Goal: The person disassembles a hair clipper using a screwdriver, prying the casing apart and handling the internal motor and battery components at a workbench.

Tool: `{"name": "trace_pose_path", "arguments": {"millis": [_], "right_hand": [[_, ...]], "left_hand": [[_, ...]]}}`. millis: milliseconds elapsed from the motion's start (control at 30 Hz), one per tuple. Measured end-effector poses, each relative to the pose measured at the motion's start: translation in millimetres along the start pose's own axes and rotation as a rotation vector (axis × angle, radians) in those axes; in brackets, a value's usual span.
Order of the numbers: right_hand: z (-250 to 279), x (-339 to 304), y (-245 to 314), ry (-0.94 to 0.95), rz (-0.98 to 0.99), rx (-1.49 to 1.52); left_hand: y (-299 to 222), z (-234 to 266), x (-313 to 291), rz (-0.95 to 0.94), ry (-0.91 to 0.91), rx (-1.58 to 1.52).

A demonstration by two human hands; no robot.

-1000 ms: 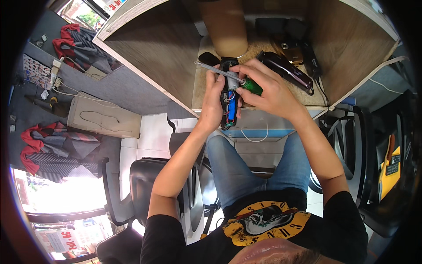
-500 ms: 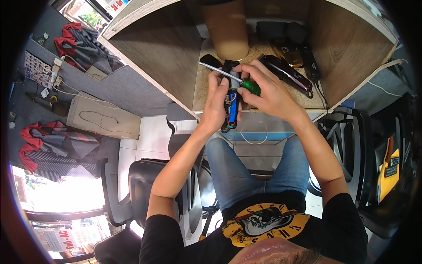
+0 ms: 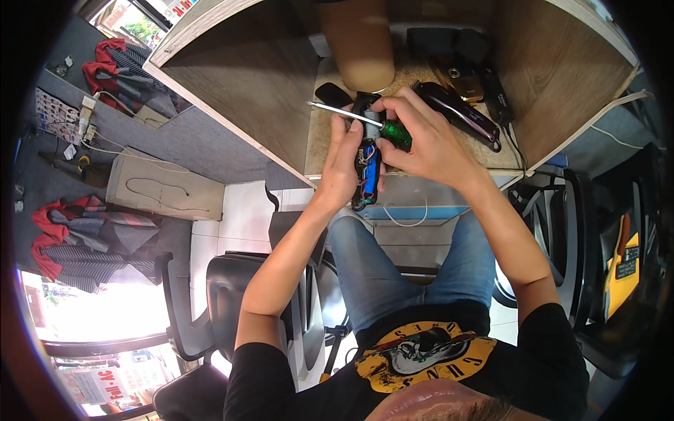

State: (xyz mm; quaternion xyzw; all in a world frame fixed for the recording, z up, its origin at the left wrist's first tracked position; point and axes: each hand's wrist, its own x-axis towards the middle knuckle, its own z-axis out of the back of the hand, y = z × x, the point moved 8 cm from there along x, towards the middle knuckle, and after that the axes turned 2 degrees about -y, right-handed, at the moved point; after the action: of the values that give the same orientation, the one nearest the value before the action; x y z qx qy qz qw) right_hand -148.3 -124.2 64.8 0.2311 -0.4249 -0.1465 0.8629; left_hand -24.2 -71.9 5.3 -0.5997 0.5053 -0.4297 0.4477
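My left hand (image 3: 344,160) grips an opened black hair clipper body (image 3: 366,158) with a blue battery and wires showing inside. My right hand (image 3: 421,137) holds a screwdriver with a green handle (image 3: 395,133); its metal shaft (image 3: 337,111) sticks out to the left across the top of the clipper. Both hands are close together above the front edge of a small wooden workbench (image 3: 323,140).
On the bench lie a dark maroon clipper (image 3: 460,112), more black clippers (image 3: 449,45) with a cord, and a tan cylinder (image 3: 357,42). Wooden side walls (image 3: 239,91) enclose the bench. A black chair (image 3: 232,295) stands at my left, and folded cloths (image 3: 77,238) lie on the floor.
The screwdriver has tilted a little, its shaft tip now pointing farther left and up. Both hands and the clipper stay in nearly the same place.
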Motion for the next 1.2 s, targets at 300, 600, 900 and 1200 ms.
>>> {"name": "trace_pose_path", "arguments": {"millis": [300, 600, 900, 1200], "right_hand": [[0.6, 5.0, 0.8, 0.014, 0.086, -0.109], [0.4, 0.4, 1.7, -0.034, 0.047, -0.149], [16.3, -2.7, 1.1, -0.092, -0.105, 0.139], [5.0, -25.3, -19.0, -0.138, -0.578, 0.504]], "left_hand": [[-0.4, -2.2, -0.1, 0.016, 0.009, -0.012], [-0.5, -0.6, 0.3, 0.016, 0.044, 0.062], [-3.2, 0.5, 2.0, -0.013, -0.004, -0.065], [-0.5, -21.7, -11.6, 0.035, 0.0, -0.148]]}}
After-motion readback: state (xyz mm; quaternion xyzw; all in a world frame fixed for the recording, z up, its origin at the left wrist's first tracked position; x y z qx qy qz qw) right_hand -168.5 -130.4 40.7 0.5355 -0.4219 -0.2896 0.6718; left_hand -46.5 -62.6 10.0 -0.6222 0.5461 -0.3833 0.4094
